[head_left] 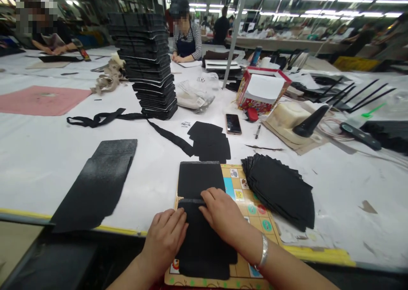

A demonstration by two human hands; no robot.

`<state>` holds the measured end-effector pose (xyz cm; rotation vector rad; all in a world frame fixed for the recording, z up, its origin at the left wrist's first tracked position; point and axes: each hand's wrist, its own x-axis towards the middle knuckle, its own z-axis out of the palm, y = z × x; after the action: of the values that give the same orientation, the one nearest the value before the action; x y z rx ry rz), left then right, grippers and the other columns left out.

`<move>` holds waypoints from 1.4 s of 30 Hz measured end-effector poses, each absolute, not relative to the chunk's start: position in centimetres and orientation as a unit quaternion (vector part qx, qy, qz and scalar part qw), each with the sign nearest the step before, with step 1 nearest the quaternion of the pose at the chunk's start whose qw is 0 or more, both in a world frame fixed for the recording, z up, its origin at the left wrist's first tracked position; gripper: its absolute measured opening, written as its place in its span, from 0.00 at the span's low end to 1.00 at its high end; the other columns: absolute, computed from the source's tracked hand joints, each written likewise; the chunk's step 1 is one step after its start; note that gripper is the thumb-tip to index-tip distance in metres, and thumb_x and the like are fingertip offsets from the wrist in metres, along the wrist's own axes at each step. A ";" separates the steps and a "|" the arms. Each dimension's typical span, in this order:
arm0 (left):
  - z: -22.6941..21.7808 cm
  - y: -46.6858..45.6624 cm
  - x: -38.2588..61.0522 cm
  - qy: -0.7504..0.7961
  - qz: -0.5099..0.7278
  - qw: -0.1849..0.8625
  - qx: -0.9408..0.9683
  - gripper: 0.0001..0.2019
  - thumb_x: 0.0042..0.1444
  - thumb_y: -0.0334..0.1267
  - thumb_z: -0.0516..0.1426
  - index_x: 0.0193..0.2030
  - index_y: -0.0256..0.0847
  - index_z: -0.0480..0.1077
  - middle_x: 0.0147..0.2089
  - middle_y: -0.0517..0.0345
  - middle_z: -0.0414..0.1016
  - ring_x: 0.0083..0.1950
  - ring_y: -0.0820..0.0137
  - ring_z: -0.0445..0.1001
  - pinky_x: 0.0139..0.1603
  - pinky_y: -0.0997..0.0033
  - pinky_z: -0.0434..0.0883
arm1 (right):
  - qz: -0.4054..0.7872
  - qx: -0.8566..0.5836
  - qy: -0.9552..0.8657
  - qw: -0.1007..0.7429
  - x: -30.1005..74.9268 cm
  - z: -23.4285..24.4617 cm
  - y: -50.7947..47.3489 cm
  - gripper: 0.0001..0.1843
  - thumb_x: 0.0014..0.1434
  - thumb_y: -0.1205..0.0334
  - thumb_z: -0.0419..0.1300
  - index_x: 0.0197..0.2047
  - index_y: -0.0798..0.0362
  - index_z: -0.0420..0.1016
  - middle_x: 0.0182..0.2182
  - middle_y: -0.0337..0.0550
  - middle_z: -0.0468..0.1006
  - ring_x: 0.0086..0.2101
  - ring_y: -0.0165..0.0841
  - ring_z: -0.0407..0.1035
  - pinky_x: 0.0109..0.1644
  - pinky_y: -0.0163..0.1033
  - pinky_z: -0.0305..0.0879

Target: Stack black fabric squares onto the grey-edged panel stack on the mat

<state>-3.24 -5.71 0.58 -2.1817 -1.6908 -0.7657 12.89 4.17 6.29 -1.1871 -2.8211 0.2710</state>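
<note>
Both my hands rest on a folded black leather-like panel (200, 234), pressing along its crease. My left hand (164, 243) lies on the panel's left edge, and my right hand (221, 213), with a silver bangle (264, 251) on its wrist, lies over the crease. Under the panel is a printed board-game mat (245, 200) with coloured squares. To the right of my right hand sits a fanned stack of black panels (277, 190). The part of the mat beneath the panel is hidden.
Black cut pieces (208, 141), a wide black panel (95, 183), a black strap (105, 118) and a tall black stack (143, 64) lie on the white-covered table (47, 154). A phone (233, 124) and a patterned box (261, 90) lie right. Co-workers (186, 39) sit beyond.
</note>
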 end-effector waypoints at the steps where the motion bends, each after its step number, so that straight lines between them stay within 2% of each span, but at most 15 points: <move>1: 0.4 -5.9 -3.1 -0.598 -0.247 0.145 -0.749 0.10 0.58 0.34 0.51 0.44 0.38 0.72 0.43 0.52 0.76 0.42 0.65 0.70 0.42 0.64 0.64 | 0.079 -0.387 -0.919 0.004 12.3 6.2 4.5 0.06 0.56 0.64 0.58 0.39 0.55 0.69 0.35 0.48 0.72 0.37 0.40 0.67 0.38 0.43 0.63; 5: 0.2 -6.0 -2.9 -0.632 -0.208 0.155 -0.730 0.13 0.59 0.37 0.50 0.45 0.37 0.72 0.44 0.50 0.76 0.43 0.64 0.69 0.42 0.63 0.63 | 0.065 -0.359 -0.929 -0.054 11.3 6.1 5.1 0.05 0.55 0.62 0.59 0.35 0.54 0.70 0.32 0.46 0.72 0.35 0.40 0.67 0.36 0.42 0.59; 8: 0.3 -5.9 -2.9 -0.635 -0.198 0.154 -0.730 0.13 0.59 0.38 0.50 0.46 0.37 0.71 0.45 0.49 0.76 0.43 0.64 0.69 0.42 0.63 0.63 | 0.062 -0.338 -0.938 -0.044 11.4 6.4 5.4 0.04 0.54 0.61 0.61 0.32 0.52 0.70 0.33 0.46 0.71 0.36 0.39 0.65 0.37 0.41 0.57; 12: 0.5 -5.9 -2.9 -0.638 -0.185 0.145 -0.733 0.13 0.59 0.38 0.50 0.46 0.38 0.71 0.47 0.50 0.75 0.44 0.63 0.69 0.42 0.62 0.62 | 0.072 -0.329 -0.941 -0.025 11.6 6.3 5.6 0.08 0.57 0.56 0.59 0.33 0.52 0.71 0.34 0.45 0.70 0.36 0.37 0.64 0.37 0.40 0.56; 16: 0.5 -5.9 -2.9 -0.640 -0.189 0.139 -0.732 0.13 0.59 0.38 0.50 0.46 0.38 0.71 0.47 0.52 0.75 0.43 0.63 0.68 0.42 0.62 0.62 | 0.091 -0.290 -0.953 -0.004 12.1 4.9 5.5 0.08 0.62 0.63 0.52 0.38 0.53 0.72 0.33 0.44 0.71 0.35 0.35 0.63 0.38 0.39 0.57; 20: 0.6 -5.9 -2.9 -0.643 -0.190 0.122 -0.732 0.12 0.58 0.38 0.52 0.46 0.38 0.70 0.47 0.52 0.75 0.43 0.63 0.68 0.41 0.63 0.62 | 0.096 -0.237 -0.965 0.065 13.2 3.3 5.3 0.12 0.62 0.69 0.51 0.48 0.53 0.69 0.36 0.46 0.71 0.36 0.35 0.62 0.40 0.38 0.59; 23: 0.7 -5.9 -3.0 -0.645 -0.185 0.104 -0.734 0.12 0.58 0.38 0.52 0.46 0.38 0.70 0.48 0.52 0.74 0.42 0.64 0.68 0.41 0.63 0.62 | 0.070 -0.203 -0.973 0.082 13.7 2.8 5.2 0.15 0.62 0.70 0.51 0.52 0.55 0.67 0.38 0.47 0.71 0.36 0.35 0.61 0.40 0.40 0.59; 27: 0.7 -5.9 -3.2 -0.642 -0.186 0.103 -0.737 0.13 0.58 0.39 0.52 0.47 0.37 0.69 0.48 0.50 0.74 0.42 0.64 0.67 0.41 0.64 0.62 | 0.031 -0.176 -0.983 0.051 13.7 3.1 5.2 0.15 0.62 0.70 0.50 0.51 0.57 0.67 0.37 0.48 0.71 0.35 0.36 0.60 0.37 0.41 0.57; 31: 0.8 -5.7 -2.7 -0.644 -0.176 0.110 -0.736 0.23 0.58 0.45 0.53 0.55 0.32 0.64 0.47 0.47 0.73 0.42 0.64 0.67 0.39 0.64 0.62 | -0.001 -0.157 -0.987 0.022 13.3 3.5 5.0 0.15 0.62 0.70 0.49 0.51 0.59 0.67 0.35 0.47 0.70 0.34 0.37 0.59 0.34 0.42 0.55; 33: 0.9 -5.5 -2.3 -0.657 -0.155 0.107 -0.730 0.25 0.57 0.48 0.53 0.57 0.33 0.62 0.47 0.48 0.73 0.41 0.65 0.67 0.38 0.65 0.63 | -0.013 -0.150 -0.988 0.018 13.2 3.5 4.9 0.14 0.62 0.70 0.49 0.50 0.60 0.67 0.35 0.47 0.69 0.33 0.37 0.59 0.33 0.42 0.54; 38: 1.1 -5.5 -3.2 -0.694 -0.096 0.109 -0.705 0.20 0.55 0.48 0.55 0.53 0.43 0.67 0.47 0.51 0.71 0.41 0.63 0.68 0.37 0.63 0.64 | -0.025 -0.144 -0.989 0.018 13.1 3.4 5.0 0.13 0.62 0.69 0.50 0.49 0.60 0.67 0.35 0.47 0.68 0.33 0.37 0.58 0.33 0.42 0.53; 42: 1.0 -6.1 -5.1 -0.708 -0.119 0.171 -0.675 0.18 0.56 0.47 0.54 0.49 0.39 0.69 0.49 0.45 0.70 0.45 0.58 0.68 0.39 0.60 0.66 | -0.027 -0.142 -0.989 0.017 13.1 3.4 4.9 0.12 0.61 0.70 0.50 0.48 0.59 0.67 0.34 0.47 0.68 0.33 0.36 0.58 0.32 0.41 0.53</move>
<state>-5.05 -6.09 1.03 -1.9166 -2.0095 -0.3368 13.11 4.94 3.36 -0.4420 -3.0755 -0.0849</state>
